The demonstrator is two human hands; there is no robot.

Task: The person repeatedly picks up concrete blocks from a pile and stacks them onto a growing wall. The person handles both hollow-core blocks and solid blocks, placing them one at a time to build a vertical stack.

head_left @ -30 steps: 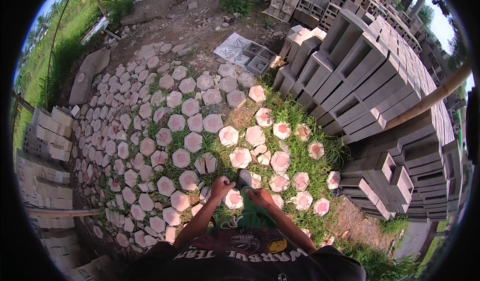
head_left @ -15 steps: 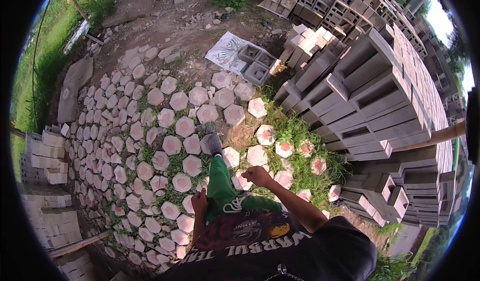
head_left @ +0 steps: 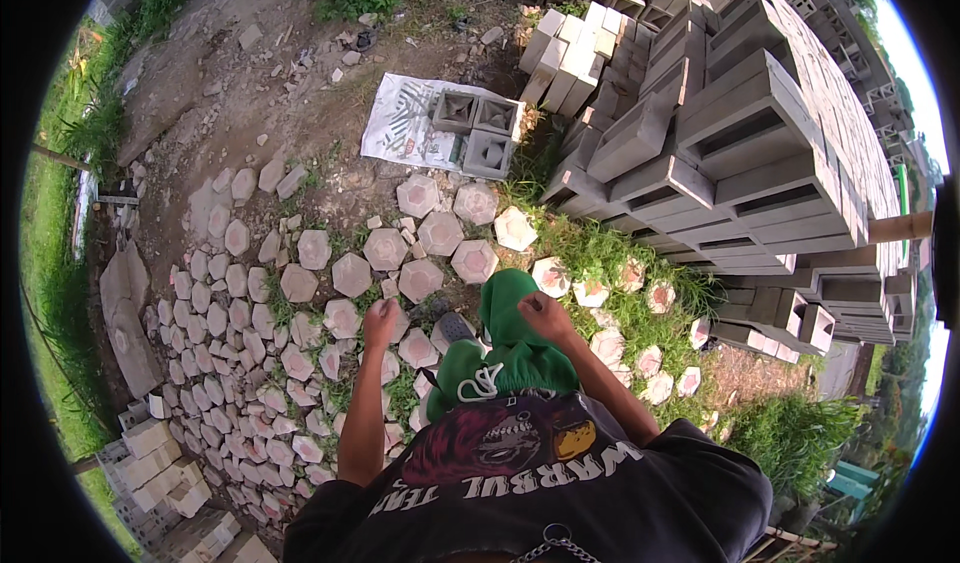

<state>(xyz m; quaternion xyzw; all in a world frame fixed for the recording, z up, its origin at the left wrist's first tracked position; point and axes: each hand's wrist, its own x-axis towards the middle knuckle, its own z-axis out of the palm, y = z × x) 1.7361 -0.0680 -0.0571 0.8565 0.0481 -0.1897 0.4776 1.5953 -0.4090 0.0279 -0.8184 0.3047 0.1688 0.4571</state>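
Observation:
My left hand [head_left: 380,321] hangs over the paving with its fingers curled in, and nothing shows in it. Above my right thigh, in green trousers [head_left: 508,313], my right hand [head_left: 543,315] is closed in a loose fist, likewise with nothing visible in it. Neither hand touches a block. Beneath them lie hexagonal paving stones [head_left: 421,280], pale with reddish centres. My foot in a grey clog [head_left: 456,329] is on the stones between my hands. Ahead, three grey hollow concrete blocks [head_left: 489,153] stand together on a white printed sack [head_left: 400,128].
Tall stacks of grey concrete blocks [head_left: 740,163] line the right side, with paler blocks [head_left: 575,58] at their far end. More blocks [head_left: 160,468] are piled at lower left. Grass [head_left: 620,243] grows between stones on the right. Rubble dots the bare dirt [head_left: 215,93] ahead.
I have stepped forward, so the sack and its blocks are nearer. My left hand has swung forward, and my right hand is now over my raised right thigh. Both stay closed.

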